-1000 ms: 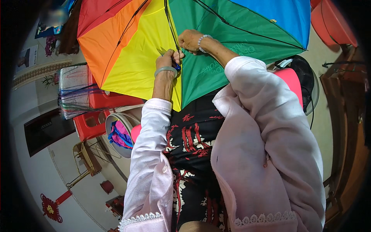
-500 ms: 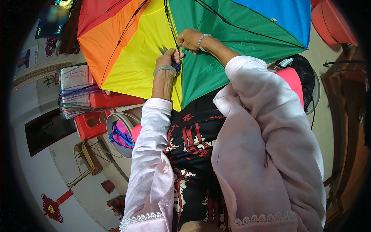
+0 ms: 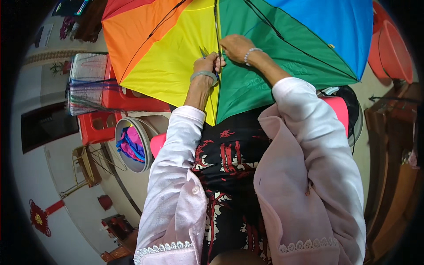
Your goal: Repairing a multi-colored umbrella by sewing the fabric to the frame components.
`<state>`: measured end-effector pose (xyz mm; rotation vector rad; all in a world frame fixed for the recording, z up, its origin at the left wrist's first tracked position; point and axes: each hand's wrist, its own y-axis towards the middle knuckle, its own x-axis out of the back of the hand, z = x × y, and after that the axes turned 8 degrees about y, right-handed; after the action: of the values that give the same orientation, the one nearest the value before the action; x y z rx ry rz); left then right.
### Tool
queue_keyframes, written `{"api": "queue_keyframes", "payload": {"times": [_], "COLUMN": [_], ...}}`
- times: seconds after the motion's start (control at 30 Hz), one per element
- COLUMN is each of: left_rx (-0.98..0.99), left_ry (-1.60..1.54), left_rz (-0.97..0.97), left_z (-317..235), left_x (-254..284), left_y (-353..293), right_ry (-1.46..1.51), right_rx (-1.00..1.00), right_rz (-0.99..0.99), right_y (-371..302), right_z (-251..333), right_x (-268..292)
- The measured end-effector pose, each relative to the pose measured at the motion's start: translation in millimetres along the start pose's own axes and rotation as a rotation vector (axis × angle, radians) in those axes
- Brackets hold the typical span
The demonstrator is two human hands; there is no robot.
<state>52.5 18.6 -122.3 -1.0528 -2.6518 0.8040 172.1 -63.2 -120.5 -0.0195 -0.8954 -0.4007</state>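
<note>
An open umbrella (image 3: 185, 51) with red, orange, yellow, green and blue panels spreads in front of me, its black ribs showing. My left hand (image 3: 206, 65) is closed round a pair of scissors (image 3: 203, 52); the blades stick out above the fingers, over the yellow panel. Its fingertips touch the black rib (image 3: 217, 26) at the yellow and green seam. Just right of that rib, my right hand (image 3: 238, 47) is closed in a pinch over the green panel. Whatever lies between those fingers is too small to make out.
At the left, a red plastic stool (image 3: 128, 99) carries a wrapped bundle (image 3: 86, 84). Below it stands a pale bucket (image 3: 145, 152) with pink and blue cloth (image 3: 131, 143) inside. A red basin (image 3: 393, 53) is at the upper right, above wooden furniture (image 3: 384, 132).
The whole view has shifted, so umbrella and hands appear farther right. My right hand sits slightly farther from the rib. The scissors remain in my left hand.
</note>
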Motion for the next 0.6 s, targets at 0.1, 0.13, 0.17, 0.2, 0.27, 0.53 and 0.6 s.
{"api": "queue_keyframes", "payload": {"times": [0.1, 0.13, 0.17, 0.2, 0.27, 0.53, 0.6], "left_rx": [0.023, 0.017, 0.026, 0.035, 0.04, 0.029, 0.025], "left_ry": [-0.024, -0.043, -0.037, -0.029, -0.026, 0.004, 0.16], "left_rz": [-0.034, -0.038, -0.047, -0.056, -0.07, -0.104, -0.071], "left_z": [-1, -2, -2, -1, -3, -14, -13], "left_x": [0, -2, -1, 1, 2, -7, -2], "left_y": [-1, -2, -2, -2, -2, -12, -13], "right_ry": [-0.09, -0.093, 0.434, 0.958, 1.145, 0.947, 0.833], "right_rx": [0.04, 0.052, -0.128, -0.317, -0.275, -0.19, -0.269], "right_rz": [-0.1, -0.206, -0.197, -0.174, -0.232, -0.209, -0.005], "right_y": [3, 6, 4, 2, 0, -38, -52], "right_z": [-5, -4, 5, 19, 44, 76, 80], "right_x": [23, 39, 54, 71, 98, 172, 169]}}
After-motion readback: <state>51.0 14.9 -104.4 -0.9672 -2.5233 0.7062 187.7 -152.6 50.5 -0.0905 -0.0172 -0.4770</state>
